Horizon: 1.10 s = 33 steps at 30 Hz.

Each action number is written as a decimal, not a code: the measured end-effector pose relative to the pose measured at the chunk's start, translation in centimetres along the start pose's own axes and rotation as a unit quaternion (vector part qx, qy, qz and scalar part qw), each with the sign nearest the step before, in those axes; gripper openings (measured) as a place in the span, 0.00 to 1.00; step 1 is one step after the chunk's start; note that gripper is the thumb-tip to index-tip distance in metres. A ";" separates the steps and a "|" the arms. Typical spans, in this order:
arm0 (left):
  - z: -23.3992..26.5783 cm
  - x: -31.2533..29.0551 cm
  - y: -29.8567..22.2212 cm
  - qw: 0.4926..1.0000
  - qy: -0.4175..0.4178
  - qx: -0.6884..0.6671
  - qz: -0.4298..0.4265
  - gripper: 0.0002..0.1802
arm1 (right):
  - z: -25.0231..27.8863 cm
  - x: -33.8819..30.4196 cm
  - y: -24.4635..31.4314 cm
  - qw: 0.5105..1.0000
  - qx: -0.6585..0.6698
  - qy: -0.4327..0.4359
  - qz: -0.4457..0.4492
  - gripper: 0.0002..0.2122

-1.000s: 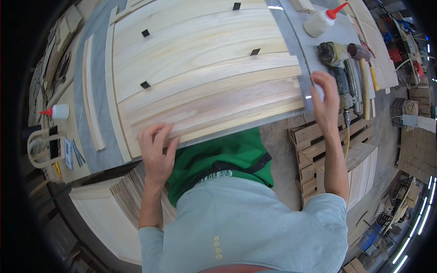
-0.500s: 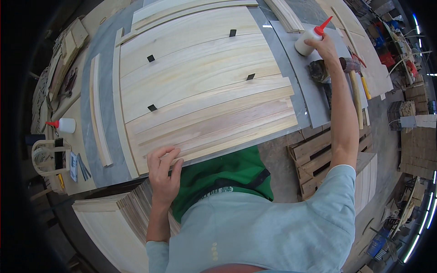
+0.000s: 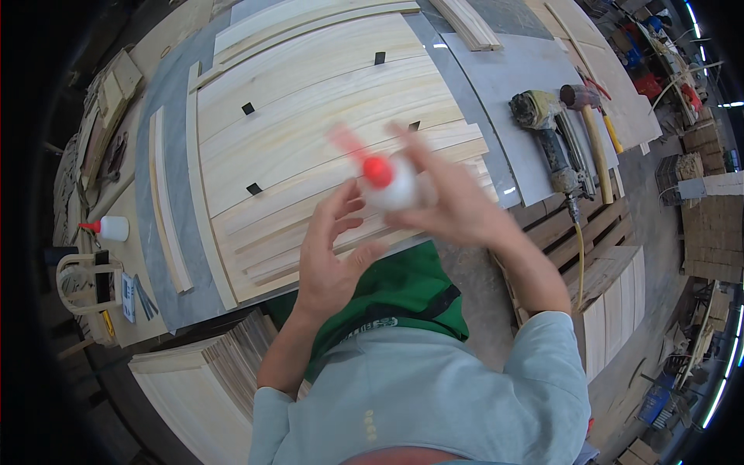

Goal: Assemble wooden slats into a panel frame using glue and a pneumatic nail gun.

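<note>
Fingers of the right hand (image 3: 459,203) are clamped on a smooth white plastic bottle (image 3: 397,186) with a tapered red nozzle, both softened by motion blur; the bottle is tilted above the near part of a wooden panel (image 3: 310,93), its nozzle toward the upper left. The fingers of the left hand (image 3: 325,263) are loosely curled and apart from the thumb, just beside the bottle; whether they touch it cannot be told. The panel is made of pale, finely grained boards laid edge to edge, narrower toward the near side, with small flat black patches (image 3: 248,108) on it. Slim, straight wooden strips (image 3: 163,194) lie to its left. All this rests on a table (image 3: 174,85) with a matte, mottled grey top. On its right side lie a worn nail gun (image 3: 535,108), with a yellow hose (image 3: 580,267) hanging from its end, and a hammer (image 3: 595,136) with a rounded wooden handle. A second bottle (image 3: 115,228), also white and red-tipped, is at the far left. Below the table, flat panels stand in a tight stack (image 3: 174,372) on the left, and a rough slatted pallet (image 3: 608,232) sits on the dull grey floor (image 3: 480,291) to the right. Bright tube lights (image 3: 725,372) show along the room's right edge.
</note>
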State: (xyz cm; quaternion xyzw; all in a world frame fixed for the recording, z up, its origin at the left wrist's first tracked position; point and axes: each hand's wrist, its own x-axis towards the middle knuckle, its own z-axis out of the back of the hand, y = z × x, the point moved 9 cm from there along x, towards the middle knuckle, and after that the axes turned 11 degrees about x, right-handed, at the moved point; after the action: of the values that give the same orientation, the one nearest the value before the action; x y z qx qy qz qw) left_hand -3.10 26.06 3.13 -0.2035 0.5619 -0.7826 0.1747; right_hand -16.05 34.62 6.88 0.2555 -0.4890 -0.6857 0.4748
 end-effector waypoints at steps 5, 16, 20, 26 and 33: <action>1.2 -0.3 2.3 0.991 -0.012 -0.085 0.099 0.34 | -6.4 0.5 0.3 0.989 -0.096 0.099 0.054 0.42; 2.2 0.7 1.6 0.953 -0.166 -0.251 0.037 0.32 | -9.1 -1.9 -5.3 0.680 0.723 -0.114 -0.027 0.31; -0.7 0.9 1.9 0.947 -0.101 -0.290 0.097 0.34 | -9.0 -1.9 -5.2 0.614 0.772 -0.163 -0.020 0.28; 3.4 -2.5 2.4 0.992 -0.091 0.086 -0.018 0.30 | -3.5 -1.4 -5.4 0.725 0.662 -0.186 0.030 0.28; 16.9 -4.4 5.2 0.883 -0.195 0.427 0.009 0.20 | -2.8 2.6 -4.5 0.786 0.597 -0.160 0.025 0.27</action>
State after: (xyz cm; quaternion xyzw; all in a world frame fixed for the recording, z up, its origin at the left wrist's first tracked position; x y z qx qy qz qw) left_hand 9.61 13.05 2.48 -0.2531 0.1292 -0.8895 0.3578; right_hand -16.63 31.43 1.96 0.3628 -0.8757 -0.2759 0.1593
